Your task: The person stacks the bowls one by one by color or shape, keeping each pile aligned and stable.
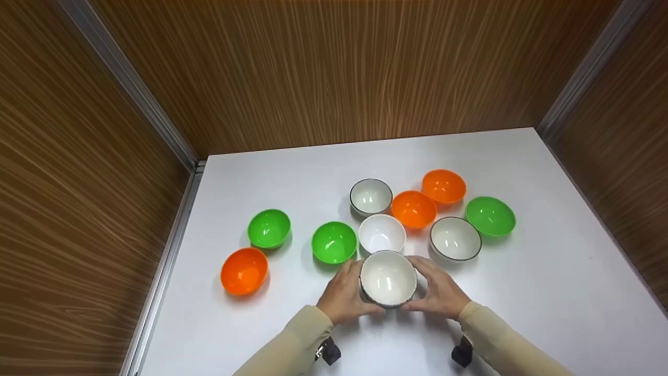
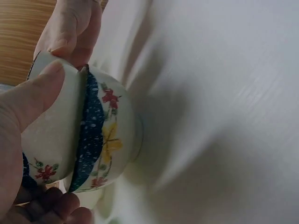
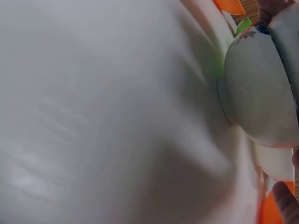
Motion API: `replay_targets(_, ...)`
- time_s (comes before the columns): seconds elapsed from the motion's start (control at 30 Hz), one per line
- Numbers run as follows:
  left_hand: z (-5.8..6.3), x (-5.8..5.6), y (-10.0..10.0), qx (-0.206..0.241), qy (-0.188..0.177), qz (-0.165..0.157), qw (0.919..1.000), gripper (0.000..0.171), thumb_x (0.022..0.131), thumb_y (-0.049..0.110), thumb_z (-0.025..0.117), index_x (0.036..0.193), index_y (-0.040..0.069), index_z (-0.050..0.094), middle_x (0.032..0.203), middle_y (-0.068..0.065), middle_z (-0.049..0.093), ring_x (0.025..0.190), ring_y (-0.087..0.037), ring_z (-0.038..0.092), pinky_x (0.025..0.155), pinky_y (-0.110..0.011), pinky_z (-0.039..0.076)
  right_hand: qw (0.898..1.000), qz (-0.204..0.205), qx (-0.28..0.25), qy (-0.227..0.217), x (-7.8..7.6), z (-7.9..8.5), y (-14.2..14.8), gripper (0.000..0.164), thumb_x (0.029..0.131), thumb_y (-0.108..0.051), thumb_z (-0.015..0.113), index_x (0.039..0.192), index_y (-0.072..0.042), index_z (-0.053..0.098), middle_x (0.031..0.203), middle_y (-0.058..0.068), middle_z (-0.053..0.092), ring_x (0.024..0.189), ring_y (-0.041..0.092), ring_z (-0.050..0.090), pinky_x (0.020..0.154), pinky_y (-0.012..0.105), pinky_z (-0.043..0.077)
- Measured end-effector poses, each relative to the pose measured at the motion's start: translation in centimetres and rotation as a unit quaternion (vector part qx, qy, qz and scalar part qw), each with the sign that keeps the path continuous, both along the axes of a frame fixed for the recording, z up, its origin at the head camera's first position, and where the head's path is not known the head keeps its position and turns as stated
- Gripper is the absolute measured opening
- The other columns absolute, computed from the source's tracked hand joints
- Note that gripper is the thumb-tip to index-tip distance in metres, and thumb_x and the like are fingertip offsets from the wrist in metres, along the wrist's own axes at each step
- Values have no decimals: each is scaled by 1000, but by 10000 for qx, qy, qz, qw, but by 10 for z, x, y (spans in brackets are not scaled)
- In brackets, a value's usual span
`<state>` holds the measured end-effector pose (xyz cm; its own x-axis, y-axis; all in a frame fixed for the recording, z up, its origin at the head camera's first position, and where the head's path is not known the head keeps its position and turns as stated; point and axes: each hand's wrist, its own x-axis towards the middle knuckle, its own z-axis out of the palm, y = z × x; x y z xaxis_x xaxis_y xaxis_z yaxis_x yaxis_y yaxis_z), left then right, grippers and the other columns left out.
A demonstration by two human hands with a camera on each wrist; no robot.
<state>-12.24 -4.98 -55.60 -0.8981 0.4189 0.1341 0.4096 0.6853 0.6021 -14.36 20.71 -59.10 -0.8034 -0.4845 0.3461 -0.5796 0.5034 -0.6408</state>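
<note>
Brown wood-grain panels [image 1: 334, 73] enclose a smooth white surface [image 1: 574, 292], and toward its near side we see both hands on one load. The left hand [image 1: 342, 295] and the right hand [image 1: 439, 290] curve round opposite sides of a round cream ceramic bowl [image 1: 389, 279], gripping it with thumbs at the near side. This bowl sits nested in a matching flowered ceramic bowl [image 2: 114, 135], so the pair lies directly between the palms, mouths upward, neither hand nearer; being round, it shows us no long axis across the top. We cannot tell whether the lower foot touches the surface. The left wrist view gives us dark-blue speckled bands and painted red and yellow flowers; the upper inside is plain and glossy. Just beyond stands a plain white bowl [image 1: 382, 235], with a glossy green bowl [image 1: 334, 242] to its left and a pale dark-rimmed bowl [image 1: 371, 197] behind it. Farther right we find two glossy orange bowls [image 1: 414, 209], another pale dark-rimmed bowl [image 1: 455, 239] and a second green bowl [image 1: 490, 216]; well out left, a third green bowl [image 1: 269, 228] stands beside a third orange bowl [image 1: 244, 271].
</note>
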Motion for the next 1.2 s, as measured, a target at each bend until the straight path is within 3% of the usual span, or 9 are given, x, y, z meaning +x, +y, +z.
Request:
replay_targets(0.7, -16, -1, 3, -40, 226, 179, 9996, 93, 52, 49, 84, 126, 8, 48, 112, 0, 43, 105, -12, 44, 95, -27, 41, 9989, -246, 127, -370, 0, -10, 0, 105, 46, -46, 87, 137, -23, 41, 134, -7, 44, 122, 20, 40, 98, 51, 34)
replay_targets(0.93, -17, -1, 2, -41, 250, 170, 9995, 90, 52, 50, 83, 125, 8, 49, 111, 2, 44, 104, -11, 44, 94, -25, 41, 9994, -159, 214, -237, -1, -12, 0, 103, 49, -47, 86, 137, -21, 41, 133, -6, 46, 123, 21, 40, 99, 47, 36)
replay_targets(1.2, -22, 0, 2, 83, 57, 183, 9998, 97, 53, 53, 82, 131, 10, 44, 117, 2, 43, 109, -11, 43, 97, -26, 38, 9980, 76, -20, -620, -1, -12, 1, 103, 51, -42, 87, 139, -20, 37, 134, -5, 44, 118, 19, 44, 91, 44, 44)
